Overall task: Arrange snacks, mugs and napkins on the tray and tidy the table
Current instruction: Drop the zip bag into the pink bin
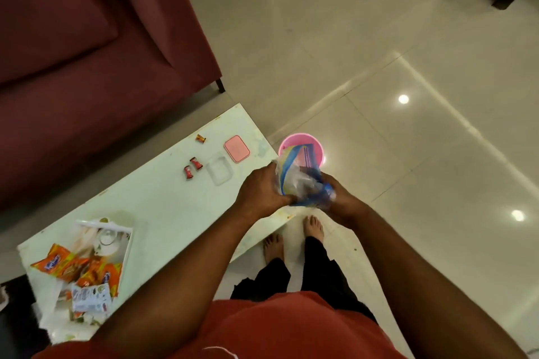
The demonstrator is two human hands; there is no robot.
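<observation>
Tray (pixel 126 251): snack packets (pixel 73 267) aboard, well apart from pink bin (pixel 318 151). Left grip (pixel 262 188), right grip (pixel 341 201) clamped on crumpled wrappers (pixel 300 183) above bin. Pending near bin: candies (pixel 197 163), clear box (pixel 219 173), pink lid (pixel 236 148).

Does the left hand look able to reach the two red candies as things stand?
Likely within reach, but not free: the left hand grips the plastic wrappers with the right hand. Only a shallow clear container lies between it and the red candies.
</observation>
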